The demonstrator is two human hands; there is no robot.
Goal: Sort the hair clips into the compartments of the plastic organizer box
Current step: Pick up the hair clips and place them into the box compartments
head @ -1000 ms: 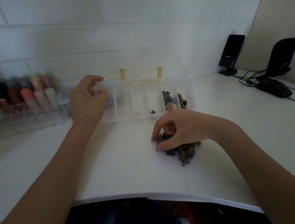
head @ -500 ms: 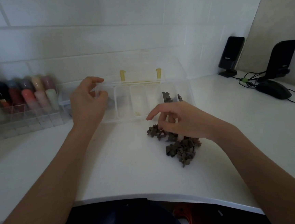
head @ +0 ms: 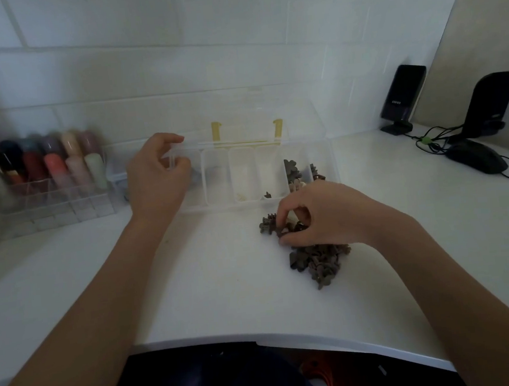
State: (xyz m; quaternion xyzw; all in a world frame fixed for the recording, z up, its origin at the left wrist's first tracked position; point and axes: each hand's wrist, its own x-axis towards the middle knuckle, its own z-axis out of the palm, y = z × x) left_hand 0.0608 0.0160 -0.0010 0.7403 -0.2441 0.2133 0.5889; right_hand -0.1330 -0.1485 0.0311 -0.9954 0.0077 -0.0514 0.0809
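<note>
Hair clips heaped under right hand, beside organizer box.

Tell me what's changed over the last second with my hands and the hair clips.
The right hand lifted off the pile of hair clips toward the organizer box half a second ago, then dropped back and now pinches a clip at the pile's near-left edge. A few clips ended up spread to the left. The left hand kept its grip on the box's left end.

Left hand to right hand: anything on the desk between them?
In the head view, only bare white desk between left hand and right hand; the organizer box front edge runs just behind that stretch.
</note>
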